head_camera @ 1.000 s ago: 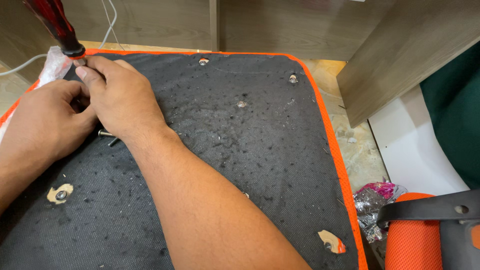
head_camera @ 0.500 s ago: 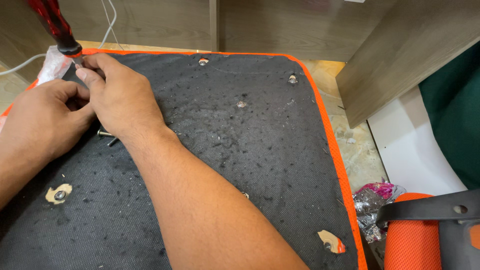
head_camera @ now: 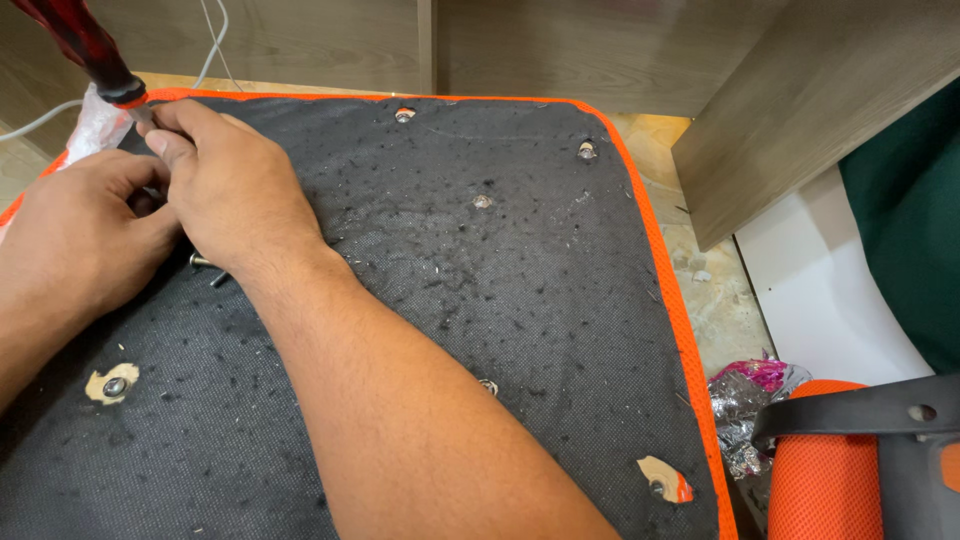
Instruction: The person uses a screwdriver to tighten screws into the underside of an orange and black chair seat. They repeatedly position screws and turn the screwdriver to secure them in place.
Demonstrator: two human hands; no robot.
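Where the upturned chair seat (head_camera: 520,300) with its black fabric underside lies on pale tile beside wood panels, both hands, left hand (head_camera: 75,235) and right hand (head_camera: 235,190), pinch a red-handled screwdriver (head_camera: 85,45) at its far-left corner; a crumpled foil wrapper (head_camera: 745,405) lies to the right

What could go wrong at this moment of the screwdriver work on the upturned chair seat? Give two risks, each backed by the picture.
1. The right hand pinches the shaft right below the red screwdriver; if the tip slips, it may jab the left hand beside it.
2. Loose screws lie on the black seat underside by the wrist; a nudge could roll them away.
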